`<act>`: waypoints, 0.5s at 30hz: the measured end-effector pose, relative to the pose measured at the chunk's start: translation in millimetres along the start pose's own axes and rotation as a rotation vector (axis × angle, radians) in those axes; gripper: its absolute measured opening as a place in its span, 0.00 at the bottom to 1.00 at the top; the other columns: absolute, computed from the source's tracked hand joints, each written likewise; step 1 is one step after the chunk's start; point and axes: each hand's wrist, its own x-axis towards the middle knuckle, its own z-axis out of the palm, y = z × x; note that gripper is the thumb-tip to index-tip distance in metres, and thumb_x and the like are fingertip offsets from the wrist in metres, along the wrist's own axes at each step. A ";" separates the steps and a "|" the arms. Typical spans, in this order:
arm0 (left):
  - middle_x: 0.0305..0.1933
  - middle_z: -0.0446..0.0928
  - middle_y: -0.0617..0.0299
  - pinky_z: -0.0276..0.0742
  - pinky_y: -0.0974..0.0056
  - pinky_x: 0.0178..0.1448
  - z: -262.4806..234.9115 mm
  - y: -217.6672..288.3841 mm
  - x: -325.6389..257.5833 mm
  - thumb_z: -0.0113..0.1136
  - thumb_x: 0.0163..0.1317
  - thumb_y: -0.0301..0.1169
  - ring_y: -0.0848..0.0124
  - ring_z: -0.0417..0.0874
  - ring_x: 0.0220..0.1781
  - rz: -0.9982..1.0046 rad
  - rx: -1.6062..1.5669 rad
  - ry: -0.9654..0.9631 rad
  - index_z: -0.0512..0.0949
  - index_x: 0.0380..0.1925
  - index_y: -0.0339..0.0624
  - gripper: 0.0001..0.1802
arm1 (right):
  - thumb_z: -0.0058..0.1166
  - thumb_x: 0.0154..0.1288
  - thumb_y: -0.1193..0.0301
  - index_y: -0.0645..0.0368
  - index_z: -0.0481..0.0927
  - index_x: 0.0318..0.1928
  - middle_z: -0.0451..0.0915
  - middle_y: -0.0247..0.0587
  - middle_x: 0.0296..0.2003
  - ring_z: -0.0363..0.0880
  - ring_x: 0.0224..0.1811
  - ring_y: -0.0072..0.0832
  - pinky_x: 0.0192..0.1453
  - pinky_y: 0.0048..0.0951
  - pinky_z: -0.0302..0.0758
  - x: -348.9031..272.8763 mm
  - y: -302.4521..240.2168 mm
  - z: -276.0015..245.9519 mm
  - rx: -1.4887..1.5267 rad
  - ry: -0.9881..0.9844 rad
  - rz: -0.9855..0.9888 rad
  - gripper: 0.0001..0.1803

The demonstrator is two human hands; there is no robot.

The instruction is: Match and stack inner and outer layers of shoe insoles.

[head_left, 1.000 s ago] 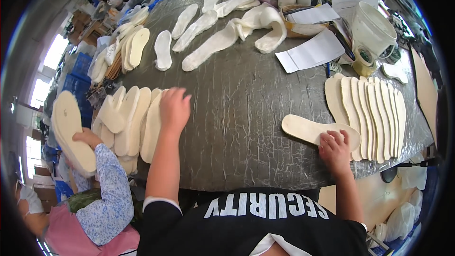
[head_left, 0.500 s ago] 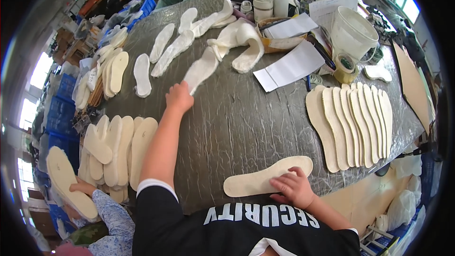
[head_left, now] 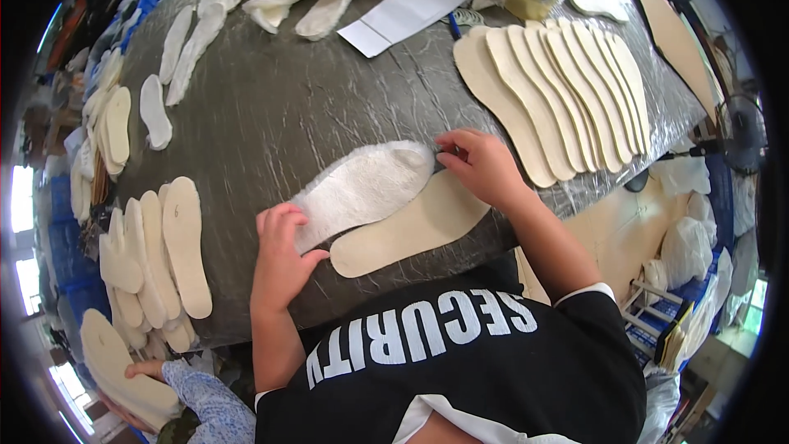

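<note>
Lying near the front edge of the grey wrinkled table (head_left: 271, 107), a white fleecy insole lining (head_left: 362, 189) sits slantwise, partly overlapping a tan board insole (head_left: 411, 230) just below it. The left hand (head_left: 279, 259) holds the lining's heel end, thumb and fingers closed on its edge; the right hand (head_left: 485, 166) presses its fingertips on the toe end, loosely curled, more pinning the fleece than gripping it.

The likeliest trouble looks to be misalignment: the lining is soft and the two outlines do not yet match, so a pull from one hand alone could skew or wrinkle it against the board beneath. The board's toe reaches toward the table's near edge, and a nudge from a forearm could push it over. Whether any adhesive is on either face cannot be told; if so, a crooked lay would be hard to undo.

A fanned row of tan insoles (head_left: 559, 90) lies just beyond the right hand, close enough for a wrist to disturb. Another overlapped batch (head_left: 164, 255) lies at the left, with white linings (head_left: 189, 33) and white paper sheets (head_left: 411, 0) farther back.

At lower left a co-worker's hand (head_left: 144, 370), in a patterned sleeve, holds more insoles, mostly cut off by the rim. The items at the far table edge are bent and too small to identify.
</note>
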 end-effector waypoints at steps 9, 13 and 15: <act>0.41 0.73 0.59 0.64 0.54 0.56 7.6 13.3 2.5 0.79 0.37 0.36 0.57 0.73 0.46 0.079 0.201 0.158 0.76 0.29 0.43 0.22 | 0.67 0.52 0.70 0.61 0.78 0.40 0.80 0.44 0.37 0.79 0.33 0.41 0.44 0.37 0.78 -57.4 18.8 -24.7 -0.398 0.082 -0.169 0.16; 0.44 0.76 0.56 0.72 0.54 0.54 15.7 59.3 15.4 0.77 0.42 0.42 0.54 0.76 0.48 0.349 -0.114 -0.080 0.76 0.36 0.40 0.26 | 0.65 0.51 0.75 0.60 0.75 0.34 0.80 0.40 0.33 0.80 0.34 0.40 0.42 0.34 0.77 -79.3 -7.8 -53.5 0.012 -0.220 0.261 0.12; 0.54 0.77 0.51 0.73 0.54 0.59 23.1 78.5 25.0 0.75 0.45 0.49 0.50 0.76 0.56 0.362 -0.276 -0.364 0.73 0.50 0.36 0.38 | 0.60 0.50 0.82 0.60 0.76 0.34 0.80 0.39 0.31 0.80 0.38 0.40 0.42 0.34 0.74 -91.3 -5.9 -63.6 0.240 -0.271 -0.015 0.10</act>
